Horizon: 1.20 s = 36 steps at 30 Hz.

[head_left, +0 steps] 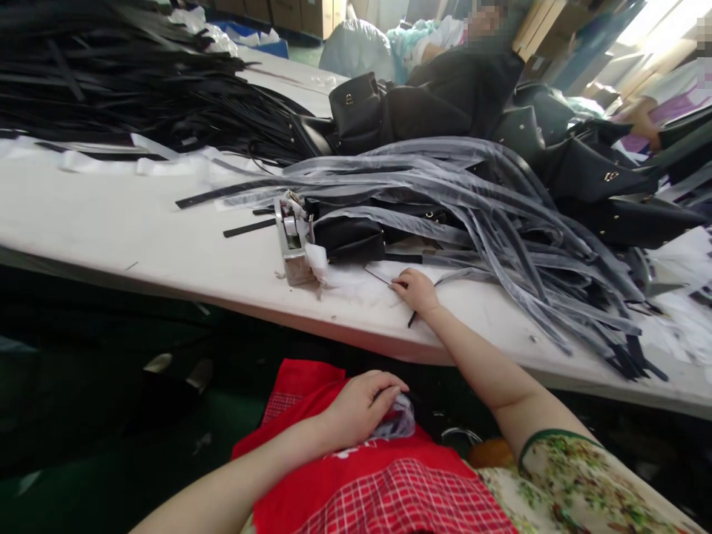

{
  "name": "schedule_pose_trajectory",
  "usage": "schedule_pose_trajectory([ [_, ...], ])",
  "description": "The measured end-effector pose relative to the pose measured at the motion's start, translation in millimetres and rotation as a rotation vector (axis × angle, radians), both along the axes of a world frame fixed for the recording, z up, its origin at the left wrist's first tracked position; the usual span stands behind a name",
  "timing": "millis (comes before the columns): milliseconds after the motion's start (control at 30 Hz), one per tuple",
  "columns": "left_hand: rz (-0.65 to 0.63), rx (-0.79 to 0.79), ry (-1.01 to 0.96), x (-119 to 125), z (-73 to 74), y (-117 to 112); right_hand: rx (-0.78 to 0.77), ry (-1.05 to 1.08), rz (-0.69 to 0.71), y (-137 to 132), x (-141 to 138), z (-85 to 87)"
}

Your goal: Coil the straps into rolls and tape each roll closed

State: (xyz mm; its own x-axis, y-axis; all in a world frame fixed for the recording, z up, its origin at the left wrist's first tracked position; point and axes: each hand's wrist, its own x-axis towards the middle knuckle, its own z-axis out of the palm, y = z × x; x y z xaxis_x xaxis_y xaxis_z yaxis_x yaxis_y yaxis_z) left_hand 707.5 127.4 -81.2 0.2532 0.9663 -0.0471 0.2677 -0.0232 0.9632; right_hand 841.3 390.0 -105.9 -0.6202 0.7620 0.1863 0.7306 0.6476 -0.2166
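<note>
My left hand (pixel 361 404) rests in my lap on a red apron (pixel 383 489), its fingers curled round a piece of clear plastic wrap (pixel 397 419). My right hand (pixel 414 291) reaches out onto the white table (pixel 139 230), fingers pinched on a thin dark strap (pixel 383 280) lying on white paper. Just left of that hand stands a metal tape dispenser (pixel 292 241). Behind it lies a heap of plastic-sleeved black straps (pixel 489 208).
A large pile of bare black straps (pixel 127 81) covers the table's far left. Black bags (pixel 423 104) are stacked at the back. Another person sits beyond the bags, and a second person's hand (pixel 639 119) shows at far right. Below the table edge it is dark.
</note>
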Motion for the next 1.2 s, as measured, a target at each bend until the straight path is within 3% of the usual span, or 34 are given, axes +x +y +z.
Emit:
schedule_pose_trajectory([
  [233, -0.004, 0.002, -0.008, -2.6, 2.7, 1.5, -0.003, -0.034, -0.015, -1.0, -2.2, 3.1],
  [667, -0.006, 0.016, -0.004, -5.2, 7.7, -3.4, -0.041, -0.333, -0.087, 3.9, -22.4, 28.1],
  [833, -0.013, 0.028, -0.011, -6.9, 7.5, -8.3, -0.001, -0.337, -0.198, 0.6, -29.1, 38.9],
  [900, -0.002, 0.010, -0.047, -8.7, 7.3, -10.2, 0.033, -0.323, -0.280, -10.0, -22.1, 47.0],
  [1000, -0.015, -0.148, -0.171, -11.1, 6.7, -11.9, 0.028, -0.171, -0.343, -42.2, 0.0, 60.3],
  [1067, -0.016, -0.268, -0.296, -11.3, 5.9, -11.3, -0.104, 0.042, -0.302, -72.6, 18.3, 68.4],
  [1200, -0.002, -0.352, -0.470, -6.8, 4.9, -6.9, -0.549, 0.397, -0.166, -138.1, 50.9, 81.8],
])
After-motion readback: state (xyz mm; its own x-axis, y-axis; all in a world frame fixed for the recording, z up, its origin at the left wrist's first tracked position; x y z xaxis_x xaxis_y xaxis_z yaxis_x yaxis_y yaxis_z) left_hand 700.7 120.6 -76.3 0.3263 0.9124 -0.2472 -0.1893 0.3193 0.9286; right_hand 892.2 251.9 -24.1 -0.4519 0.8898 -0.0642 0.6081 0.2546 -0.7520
